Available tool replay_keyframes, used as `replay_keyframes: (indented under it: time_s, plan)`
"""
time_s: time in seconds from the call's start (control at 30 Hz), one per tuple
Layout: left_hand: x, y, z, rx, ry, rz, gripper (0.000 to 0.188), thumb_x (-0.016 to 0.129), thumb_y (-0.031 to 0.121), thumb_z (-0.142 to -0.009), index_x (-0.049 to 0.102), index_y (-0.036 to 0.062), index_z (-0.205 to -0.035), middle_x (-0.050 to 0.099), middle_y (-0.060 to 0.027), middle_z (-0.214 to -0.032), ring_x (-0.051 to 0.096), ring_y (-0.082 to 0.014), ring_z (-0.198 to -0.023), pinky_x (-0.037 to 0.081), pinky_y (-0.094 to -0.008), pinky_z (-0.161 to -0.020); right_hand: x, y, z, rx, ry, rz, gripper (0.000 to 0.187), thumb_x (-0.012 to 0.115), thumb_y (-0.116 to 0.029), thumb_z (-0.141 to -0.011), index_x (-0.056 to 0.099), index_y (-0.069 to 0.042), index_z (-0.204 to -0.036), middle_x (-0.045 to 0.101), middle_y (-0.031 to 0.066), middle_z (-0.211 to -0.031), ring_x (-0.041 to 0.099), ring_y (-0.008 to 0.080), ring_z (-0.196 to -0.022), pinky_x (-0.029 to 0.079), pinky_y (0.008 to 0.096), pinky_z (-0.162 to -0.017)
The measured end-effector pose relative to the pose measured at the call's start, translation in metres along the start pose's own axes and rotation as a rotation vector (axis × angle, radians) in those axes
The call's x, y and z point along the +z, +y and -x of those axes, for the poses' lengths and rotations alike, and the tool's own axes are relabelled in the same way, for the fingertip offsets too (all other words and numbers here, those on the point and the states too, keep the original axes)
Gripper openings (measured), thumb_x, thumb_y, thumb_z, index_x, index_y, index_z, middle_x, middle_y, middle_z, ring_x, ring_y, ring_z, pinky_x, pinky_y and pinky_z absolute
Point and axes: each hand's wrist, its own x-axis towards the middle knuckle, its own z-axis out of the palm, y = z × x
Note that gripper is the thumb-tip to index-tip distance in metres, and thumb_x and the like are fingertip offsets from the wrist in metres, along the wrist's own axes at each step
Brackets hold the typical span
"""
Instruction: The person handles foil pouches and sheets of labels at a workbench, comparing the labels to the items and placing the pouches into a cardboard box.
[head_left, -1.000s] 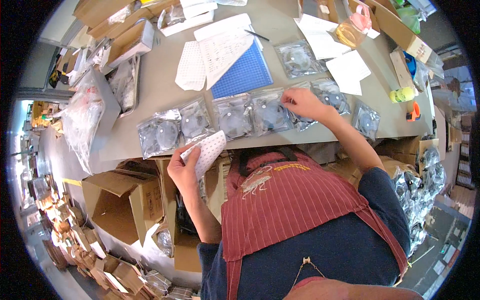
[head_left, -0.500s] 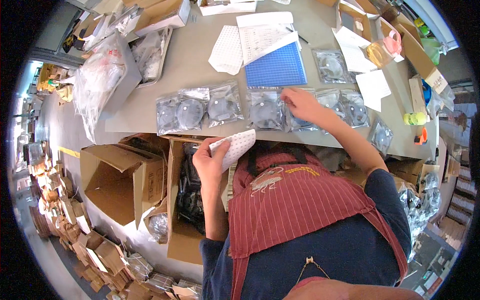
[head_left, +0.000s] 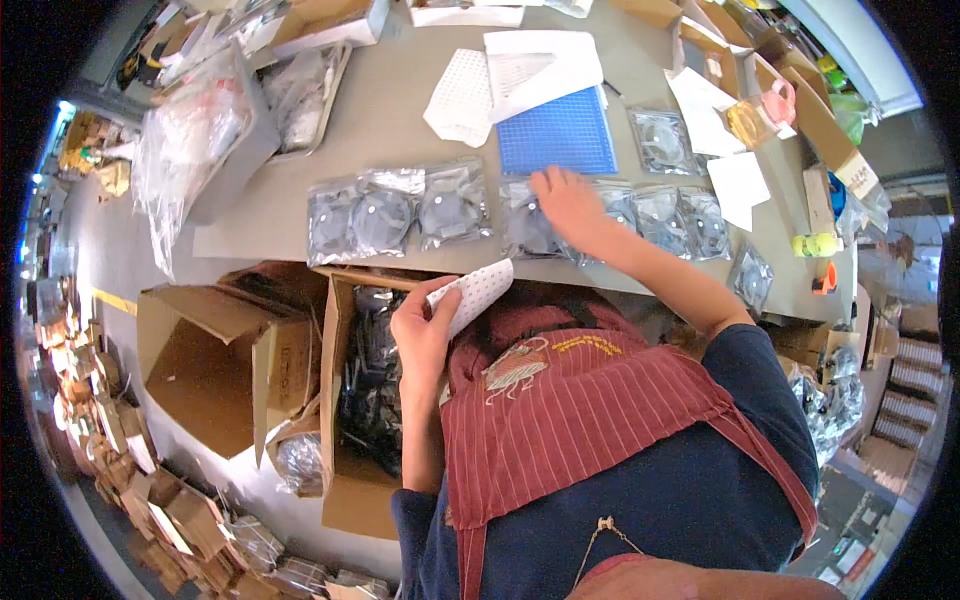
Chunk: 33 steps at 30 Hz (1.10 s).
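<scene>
My left hand (head_left: 424,325) pinches a curled white sheet of small round stickers (head_left: 482,294) between thumb and fingers, just off the table's near edge. Over the upper right part of a clear bag with a dark round part (head_left: 528,222), my right hand (head_left: 572,208) has its fingers bent and close together, and whatever lies between the tips is hidden. More bagged round parts lie in the same row: a bag group (head_left: 380,218) to the left and another bag (head_left: 660,215) to the right. Small white dots show on several of them.
Beyond the row lie a blue gridded board (head_left: 556,135), papers (head_left: 540,72) and a dotted white sheet (head_left: 460,98). A grey bin with plastic bags (head_left: 235,150) stands at left. Below the table edge are open cardboard boxes (head_left: 290,365). At right sits a jug with a pink lid (head_left: 750,122).
My right hand has moved left, from the gap between two bags onto the bag at its left. My left hand still holds the sticker sheet. The view has shifted slightly.
</scene>
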Motion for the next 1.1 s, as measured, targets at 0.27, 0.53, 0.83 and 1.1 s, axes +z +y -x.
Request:
replay_keyframes:
  time_s: [0.27,0.53,0.83,1.1]
  plan:
    - [0.004,-0.005,-0.008,-0.009,0.001,0.015,0.021,0.072,0.011,-0.084,0.073,0.0017,-0.103,0.062,0.0026,-0.070,0.045,-0.0031,-0.061,0.039,-0.0227,-0.054,-0.060,-0.070,0.003,-0.308,-0.041,-0.744,0.024,0.066,-0.010,-0.082,0.055,-0.005,-0.102,0.057,0.0134,-0.101,0.059,0.0349,-0.094,0.050,0.0440,-0.081]
    - [-0.006,-0.006,-0.007,-0.023,-0.065,-0.006,0.023,0.067,0.006,-0.088,0.069,-0.0038,-0.109,0.070,-0.0055,-0.088,0.059,-0.0065,-0.075,0.049,-0.0229,-0.066,-0.053,-0.091,0.001,-0.367,0.016,-0.714,0.018,0.063,-0.005,-0.083,0.057,-0.005,-0.100,0.059,0.0120,-0.100,0.059,0.0333,-0.095,0.050,0.0422,-0.080]
    - [-0.013,-0.020,-0.011,-0.021,-0.065,0.106,0.023,0.067,0.006,-0.088,0.069,-0.0039,-0.109,0.070,-0.0069,-0.090,0.061,-0.0074,-0.078,0.050,-0.0233,-0.069,-0.052,-0.101,-0.002,-0.463,0.027,-0.575,0.031,0.062,0.001,-0.070,0.058,-0.005,-0.100,0.057,0.0131,-0.099,0.059,0.0321,-0.097,0.051,0.0407,-0.079]
    - [-0.030,-0.031,-0.017,-0.239,0.011,0.529,0.025,0.068,0.003,-0.085,0.069,-0.0049,-0.108,0.071,-0.0092,-0.092,0.065,-0.0123,-0.076,0.051,-0.0243,-0.069,-0.028,-0.087,-0.042,-0.340,-0.068,-0.847,0.014,0.064,-0.009,-0.081,0.063,-0.005,-0.094,0.062,0.0121,-0.090,0.063,0.0305,-0.083,0.052,0.0406,-0.074]
